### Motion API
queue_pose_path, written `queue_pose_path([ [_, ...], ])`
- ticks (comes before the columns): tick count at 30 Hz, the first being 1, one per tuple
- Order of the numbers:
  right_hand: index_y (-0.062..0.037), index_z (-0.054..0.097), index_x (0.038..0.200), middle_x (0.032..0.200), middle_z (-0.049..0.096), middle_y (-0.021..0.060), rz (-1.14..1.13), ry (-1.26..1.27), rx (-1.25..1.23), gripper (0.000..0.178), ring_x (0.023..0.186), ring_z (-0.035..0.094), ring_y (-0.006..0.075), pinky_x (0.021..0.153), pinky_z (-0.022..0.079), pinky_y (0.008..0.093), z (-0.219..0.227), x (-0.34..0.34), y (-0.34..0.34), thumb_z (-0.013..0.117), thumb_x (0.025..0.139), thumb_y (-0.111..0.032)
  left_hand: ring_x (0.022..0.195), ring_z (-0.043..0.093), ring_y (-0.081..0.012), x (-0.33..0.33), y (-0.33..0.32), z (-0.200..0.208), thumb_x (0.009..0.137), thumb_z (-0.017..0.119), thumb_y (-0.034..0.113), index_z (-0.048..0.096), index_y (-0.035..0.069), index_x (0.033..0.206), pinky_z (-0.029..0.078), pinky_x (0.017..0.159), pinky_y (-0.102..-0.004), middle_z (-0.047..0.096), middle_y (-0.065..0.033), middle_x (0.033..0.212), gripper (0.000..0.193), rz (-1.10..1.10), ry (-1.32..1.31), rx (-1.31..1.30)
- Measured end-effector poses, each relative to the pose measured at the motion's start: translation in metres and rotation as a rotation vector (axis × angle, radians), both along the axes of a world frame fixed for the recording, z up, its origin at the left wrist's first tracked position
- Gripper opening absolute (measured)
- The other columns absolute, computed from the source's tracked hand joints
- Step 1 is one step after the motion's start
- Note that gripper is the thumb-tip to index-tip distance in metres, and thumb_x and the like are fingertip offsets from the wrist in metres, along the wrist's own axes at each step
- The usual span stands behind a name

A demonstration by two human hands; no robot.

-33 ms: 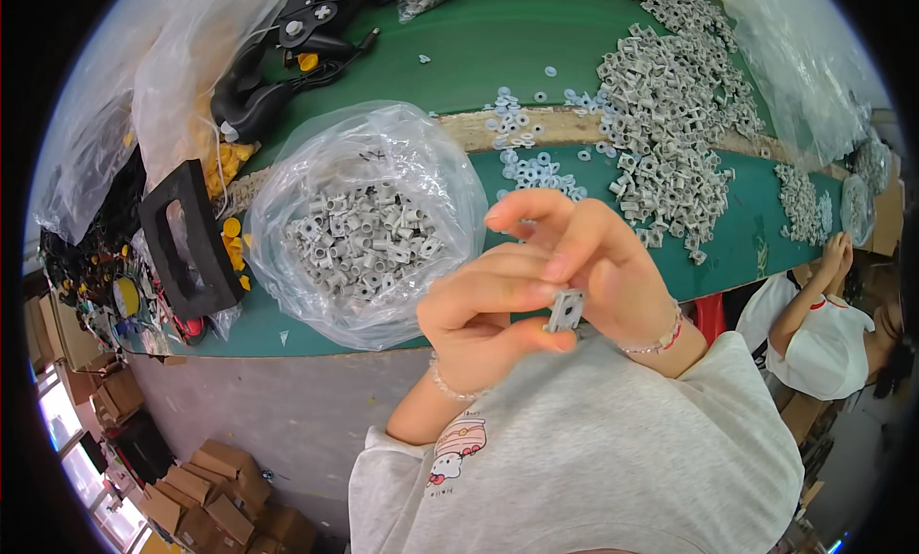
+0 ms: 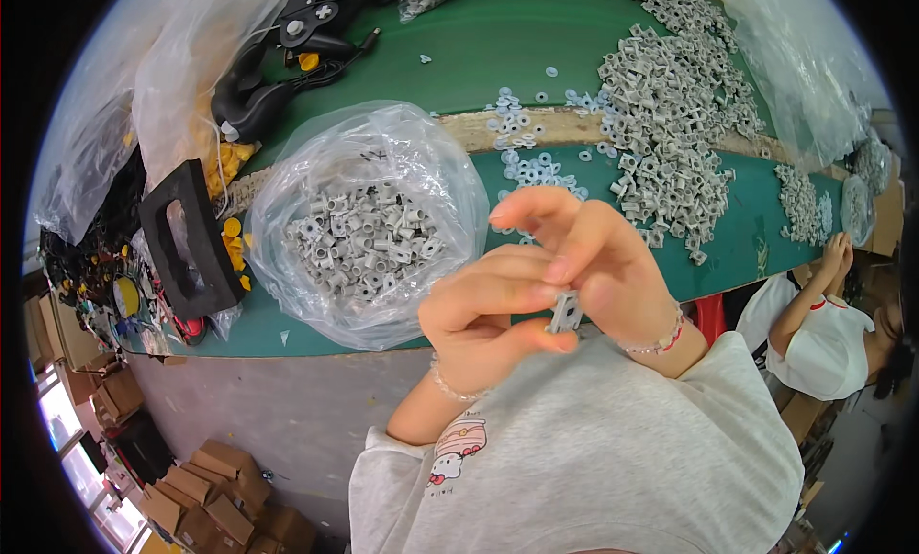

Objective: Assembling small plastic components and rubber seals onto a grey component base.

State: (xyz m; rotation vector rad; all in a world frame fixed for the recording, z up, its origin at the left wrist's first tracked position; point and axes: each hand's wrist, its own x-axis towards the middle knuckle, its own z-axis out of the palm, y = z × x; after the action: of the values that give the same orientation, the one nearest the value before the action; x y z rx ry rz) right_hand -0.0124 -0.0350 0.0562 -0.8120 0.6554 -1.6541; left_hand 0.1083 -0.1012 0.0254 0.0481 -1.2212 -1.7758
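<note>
Centrally in the head view, the left hand pinched a small grey part between its fingers, before the shirt; the right hand curled beside it, grip unclear. A slackened pinch risked dropping it.

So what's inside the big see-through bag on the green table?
Inside the clear plastic bag is a heap of small gray parts. Only the top ones show; they cover whatever lies deeper, including the bottom.
</note>
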Motion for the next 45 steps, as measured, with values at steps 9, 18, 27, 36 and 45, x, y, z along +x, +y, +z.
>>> queue_pose_path([
  [9, -0.0099, 0.063, 0.089, 0.095, 0.065, 0.0027, -0.541, 0.999, -0.119, 0.014, 0.087, 0.057, 0.0177, 0.089, 0.037, 0.0388, -0.005, 0.002, -0.006, 0.069, 0.076, -0.006, 0.086, 0.062, -0.0250, 0.019, -0.005, -0.001, 0.065, 0.076, -0.006, 0.062, -0.002, 0.094, 0.049, 0.076, -0.0337, 0.065, -0.0146, 0.093, 0.032, 0.094, -0.172, 0.182],
  [18, -0.0088, 0.063, 0.092, 0.092, 0.066, 0.0032, -0.570, 1.249, -0.151, 0.017, 0.079, 0.059, 0.0181, 0.094, 0.035, 0.0462, -0.013, 0.004, -0.008, 0.066, 0.076, -0.003, 0.089, 0.061, -0.0227, 0.032, -0.012, 0.007, 0.066, 0.076, -0.006, 0.061, -0.003, 0.092, 0.048, 0.079, -0.0322, 0.065, -0.0148, 0.093, 0.030, 0.065, -0.397, 0.078],
  [27, -0.0118, 0.064, 0.081, 0.087, 0.062, 0.0003, -0.778, 1.582, 0.135, 0.010, 0.085, 0.058, 0.0199, 0.093, 0.036, 0.0416, -0.021, -0.043, -0.007, 0.070, 0.073, -0.011, 0.089, 0.062, -0.0243, 0.038, -0.022, 0.020, 0.070, 0.073, -0.003, 0.062, -0.002, 0.092, 0.048, 0.081, -0.0326, 0.066, -0.0150, 0.094, 0.024, 0.211, -0.502, -0.041],
  [36, -0.0138, 0.064, 0.080, 0.103, 0.057, -0.0010, -0.719, 1.895, 0.417, 0.010, 0.106, 0.049, 0.0218, 0.098, 0.024, 0.0450, -0.051, -0.086, 0.005, 0.071, 0.072, -0.014, 0.093, 0.060, -0.0305, 0.042, -0.057, 0.032, 0.071, 0.067, -0.004, 0.064, 0.001, 0.097, 0.046, 0.083, -0.0375, 0.063, -0.0136, 0.101, 0.027, 0.846, -1.101, -0.829],
  [45, -0.0031, 0.059, 0.090, 0.095, 0.064, 0.0053, -0.832, 1.021, 0.429, 0.009, 0.088, 0.061, 0.0157, 0.086, 0.044, 0.0317, -0.034, -0.110, 0.031, 0.061, 0.082, -0.001, 0.090, 0.058, -0.0262, -0.053, -0.011, 0.018, 0.069, 0.066, -0.004, 0.064, 0.005, 0.094, 0.044, 0.080, -0.0364, 0.062, -0.0083, 0.095, 0.027, 0.305, -0.829, -0.967],
])
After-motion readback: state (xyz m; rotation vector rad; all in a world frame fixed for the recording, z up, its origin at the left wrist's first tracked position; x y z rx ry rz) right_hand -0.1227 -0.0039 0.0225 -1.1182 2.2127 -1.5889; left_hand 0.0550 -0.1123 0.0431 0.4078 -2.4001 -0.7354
